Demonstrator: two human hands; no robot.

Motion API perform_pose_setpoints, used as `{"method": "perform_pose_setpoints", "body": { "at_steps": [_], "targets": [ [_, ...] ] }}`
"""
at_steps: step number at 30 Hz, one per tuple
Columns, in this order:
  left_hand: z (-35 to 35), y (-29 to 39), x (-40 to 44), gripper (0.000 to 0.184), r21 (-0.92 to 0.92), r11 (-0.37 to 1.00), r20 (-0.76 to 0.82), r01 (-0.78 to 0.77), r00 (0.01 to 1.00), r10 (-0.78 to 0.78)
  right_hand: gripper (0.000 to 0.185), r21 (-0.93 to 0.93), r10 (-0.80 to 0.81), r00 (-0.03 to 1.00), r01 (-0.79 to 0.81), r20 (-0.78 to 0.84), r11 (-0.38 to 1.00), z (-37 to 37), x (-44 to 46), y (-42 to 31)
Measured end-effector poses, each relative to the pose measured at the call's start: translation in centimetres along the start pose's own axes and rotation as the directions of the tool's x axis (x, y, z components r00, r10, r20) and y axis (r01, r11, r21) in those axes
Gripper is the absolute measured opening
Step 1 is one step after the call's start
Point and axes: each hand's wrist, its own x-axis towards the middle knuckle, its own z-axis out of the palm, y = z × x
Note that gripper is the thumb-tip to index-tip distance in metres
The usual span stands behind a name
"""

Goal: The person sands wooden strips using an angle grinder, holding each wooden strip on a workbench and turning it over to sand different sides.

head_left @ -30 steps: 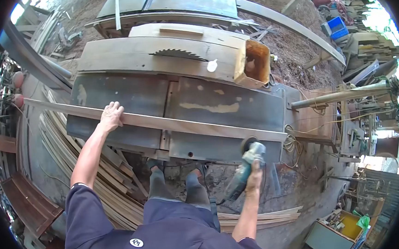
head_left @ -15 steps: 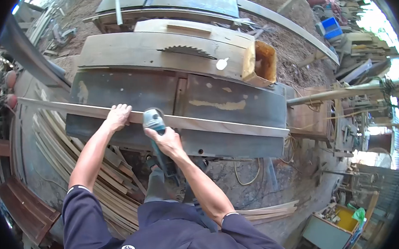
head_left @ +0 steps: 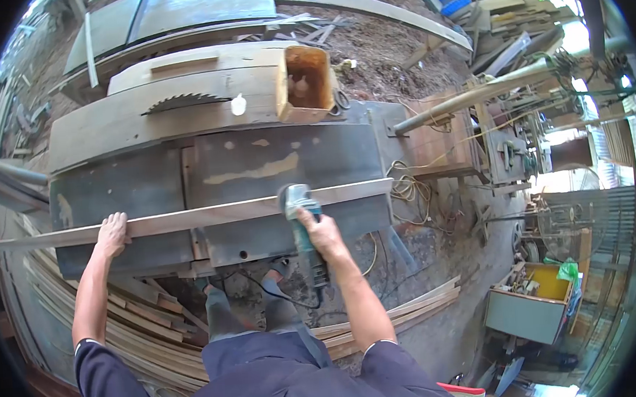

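Observation:
A long, thin wooden strip [head_left: 223,214] lies across the dark tabletop [head_left: 132,178], its left end sticking out past the edge. My left hand [head_left: 114,233] is over the strip left of the middle, fingers wrapped across its top. In my right hand [head_left: 320,231] is a teal angle grinder [head_left: 304,236], gripped around its body. The grinder's head rests at the strip, right of the middle; its disc is mostly hidden. A cord runs from the grinder's rear end down toward the floor.
Behind the tabletop, a saw blade [head_left: 186,101] sticks up through a wooden board beside an open tin container [head_left: 303,89]. Long wooden strips [head_left: 112,309] are stacked at lower left. A pole [head_left: 473,97] extends to the right. A grey box [head_left: 525,313] stands lower right.
The view has swung to the right. My right hand has carried the grinder rightward along the strip, farther from my left hand, which stays on the strip.

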Motion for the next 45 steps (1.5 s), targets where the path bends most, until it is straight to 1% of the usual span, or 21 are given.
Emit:
{"method": "perform_pose_setpoints", "body": {
  "at_steps": [3, 5, 8, 12, 15, 17, 19, 23, 24, 26, 28, 29, 30, 31, 32, 33, 34, 40, 42, 43, 45],
  "targets": [
    [0.2, 0.0, 0.2, 0.069, 0.027, 0.998, 0.032, 0.048, 0.998, -0.049, 0.062, 0.196, 0.030, 0.997, -0.015, -0.075, 0.981, -8.9, 3.0, 3.4],
    [0.1, 0.0, 0.1, 0.070, 0.044, 0.996, 0.071, 0.077, 0.994, -0.080, 0.062, 0.266, 0.119, 0.979, -0.072, -0.163, 0.961, -14.5, 4.7, 4.7],
    [-0.1, 0.1, 0.4, 0.070, 0.059, 0.995, 0.089, 0.074, 0.993, -0.080, 0.068, 0.430, 0.150, 0.961, -0.037, -0.232, 0.902, -21.2, 7.1, 6.4],
    [-0.3, 0.3, 0.1, 0.068, 0.073, 0.993, 0.091, 0.089, 0.991, -0.095, 0.073, 0.478, 0.164, 0.957, -0.031, -0.238, 0.878, -23.6, 6.9, 6.2],
    [-0.5, 0.4, 0.2, 0.065, 0.043, 0.996, 0.088, 0.075, 0.993, -0.079, 0.073, 0.412, 0.142, 0.959, -0.030, -0.244, 0.911, -19.9, 4.9, 5.7],
    [-1.3, 1.0, 0.1, 0.061, 0.004, 0.998, 0.065, 0.070, 0.995, -0.070, 0.071, 0.365, 0.113, 0.976, -0.038, -0.185, 0.930, -15.6, 3.0, 4.1],
    [-1.3, 0.9, -0.1, 0.058, -0.013, 0.999, 0.023, 0.047, 0.999, -0.046, 0.069, 0.275, 0.078, 0.992, -0.048, -0.098, 0.960, -10.2, 0.7, 1.5],
    [-1.9, 1.5, -0.6, 0.051, -0.032, 0.999, -0.061, 0.012, 0.998, -0.014, 0.059, 0.195, -0.036, 0.999, 0.030, 0.031, 0.980, 2.1, 0.2, 0.6],
    [-1.8, 1.6, -0.8, 0.050, -0.032, 0.999, -0.113, -0.008, 0.994, 0.004, 0.062, 0.144, -0.055, 0.996, 0.045, 0.068, 0.989, 5.3, -0.9, -1.1],
    [-1.5, 1.7, -1.3, 0.044, -0.038, 0.999, -0.204, -0.023, 0.979, 0.015, 0.076, -0.060, -0.067, 0.991, 0.074, 0.118, 0.995, 11.3, -2.9, -4.0],
    [-0.7, 1.7, -1.7, 0.039, -0.027, 0.999, -0.270, -0.025, 0.963, 0.017, 0.080, -0.178, -0.095, 0.977, 0.130, 0.192, 0.975, 16.8, -4.5, -6.4],
    [-0.3, 1.6, -1.7, 0.036, -0.016, 0.999, -0.298, -0.033, 0.954, 0.027, 0.079, -0.175, -0.081, 0.957, 0.133, 0.278, 0.975, 18.8, -6.0, -8.4],
    [0.1, 1.6, -1.9, 0.029, 0.004, 0.999, -0.341, -0.038, 0.939, 0.037, 0.088, -0.164, -0.104, 0.949, 0.158, 0.296, 0.974, 21.0, -6.9, -9.1],
    [0.2, 1.7, -2.3, 0.029, 0.001, 0.999, -0.338, -0.036, 0.941, 0.034, 0.086, -0.118, -0.099, 0.921, 0.154, 0.377, 0.981, 22.6, -7.6, -9.8],
    [0.2, 1.9, -2.5, 0.025, -0.020, 0.999, -0.362, -0.034, 0.932, 0.024, 0.084, -0.133, -0.098, 0.915, 0.162, 0.390, 0.978, 23.9, -8.5, -10.6],
    [0.3, 2.1, -2.6, 0.020, -0.042, 0.998, -0.388, -0.036, 0.921, 0.017, 0.083, -0.148, -0.098, 0.912, 0.170, 0.399, 0.974, 24.8, -9.3, -11.2],
    [0.9, 2.1, -2.7, 0.014, 0.011, 1.000, -0.441, -0.022, 0.897, 0.025, 0.082, -0.128, -0.104, 0.907, 0.170, 0.408, 0.977, 25.6, -9.9, -11.2],
    [1.3, 3.1, -3.6, 0.014, -0.003, 1.000, -0.535, -0.014, 0.845, 0.010, 0.085, -0.158, -0.079, 0.893, 0.165, 0.443, 0.974, 22.6, -11.3, -10.0],
    [1.2, 3.3, -3.7, 0.015, 0.016, 1.000, -0.561, -0.010, 0.828, 0.017, 0.088, -0.212, -0.034, 0.917, 0.127, 0.397, 0.969, 19.9, -10.3, -7.9],
    [1.2, 3.3, -3.8, 0.012, -0.011, 1.000, -0.522, -0.012, 0.853, 0.005, 0.087, -0.221, -0.035, 0.949, 0.109, 0.312, 0.969, 18.3, -10.0, -6.9],
    [1.4, 3.2, -3.7, 0.010, 0.024, 1.000, -0.537, -0.004, 0.843, 0.016, 0.086, -0.212, -0.047, 0.982, 0.086, 0.184, 0.974, 14.2, -9.3, -5.4]
  ]
}}
